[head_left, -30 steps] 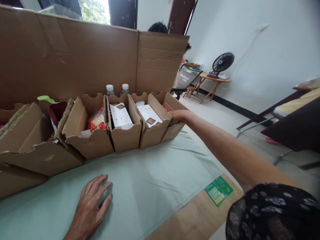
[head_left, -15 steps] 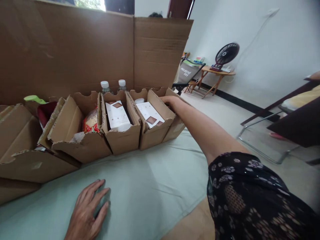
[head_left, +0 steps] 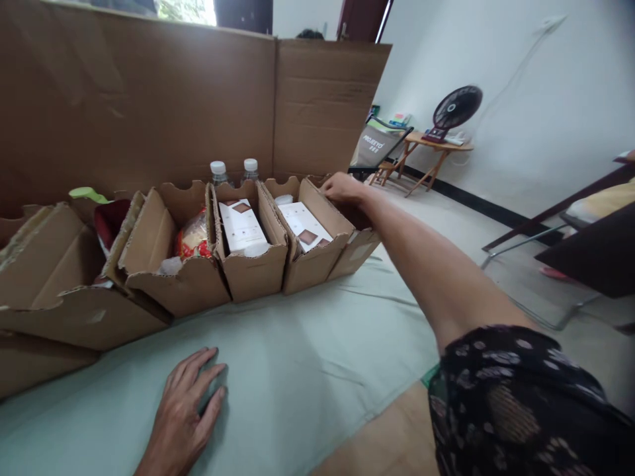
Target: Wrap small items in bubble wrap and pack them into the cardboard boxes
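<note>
The work in hand appears to be a reach into the rightmost cardboard box (head_left: 356, 252) of the row. The right hand (head_left: 343, 188) is at the back of that box, knuckles above the rim and fingers curled down beside the wall shared with the next box; whether they are clamped on anything cannot be told. Whatever lies in the box is hidden by the hand and wall. The left hand (head_left: 186, 404) lies palm down on the pale green cloth (head_left: 282, 370), fingers loosely apart, holding nothing. Two white cartons (head_left: 243, 225) (head_left: 303, 225) sit untouched in the neighbouring boxes. As a judgement, the next move calls for a firm pinch and a straight lift clear of the walls, without tipping the box.

Compared with half a second ago, the right hand has risen: it was sunk into the box then, and now its back shows. The left hand remains on the cloth.
</note>
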Available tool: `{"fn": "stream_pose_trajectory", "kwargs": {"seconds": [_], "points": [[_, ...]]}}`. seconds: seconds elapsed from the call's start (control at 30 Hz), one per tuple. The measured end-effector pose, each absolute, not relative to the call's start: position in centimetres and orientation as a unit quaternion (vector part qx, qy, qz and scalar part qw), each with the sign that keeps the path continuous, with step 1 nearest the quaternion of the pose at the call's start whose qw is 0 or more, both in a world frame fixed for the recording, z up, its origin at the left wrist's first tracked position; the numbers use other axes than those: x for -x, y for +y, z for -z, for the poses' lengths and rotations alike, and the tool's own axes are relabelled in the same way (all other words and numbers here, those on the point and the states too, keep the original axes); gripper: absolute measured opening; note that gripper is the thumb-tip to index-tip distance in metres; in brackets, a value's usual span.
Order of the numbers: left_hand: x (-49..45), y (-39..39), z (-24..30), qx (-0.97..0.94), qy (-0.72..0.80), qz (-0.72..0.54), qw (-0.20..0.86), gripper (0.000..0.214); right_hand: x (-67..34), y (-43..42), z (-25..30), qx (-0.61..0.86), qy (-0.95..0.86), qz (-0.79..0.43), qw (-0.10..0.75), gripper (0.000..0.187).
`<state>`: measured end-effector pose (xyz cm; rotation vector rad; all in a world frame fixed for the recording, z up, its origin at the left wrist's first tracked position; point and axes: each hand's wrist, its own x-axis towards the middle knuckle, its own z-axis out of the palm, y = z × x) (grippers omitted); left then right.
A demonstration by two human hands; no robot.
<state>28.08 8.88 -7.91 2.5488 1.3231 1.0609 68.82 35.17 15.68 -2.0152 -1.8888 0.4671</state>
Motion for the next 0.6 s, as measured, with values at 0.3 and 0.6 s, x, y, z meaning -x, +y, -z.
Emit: {"fn": "stream_pose_trajectory", "kwargs": {"seconds": [0.3,0.6], "points": [[-28.4,7.5,5.4,-0.769,0.465,-0.429,0.094,0.044,-65.8,17.0,-22.4,0.553,-0.702,-0.112,0.435,0.019],[-27.1,3.4,-2.0,-0.75,0.439,-0.367,0.333,0.042,-52.0,7.9,-11.3,0.384,-0.804,-0.435,0.13,0.016]]}}
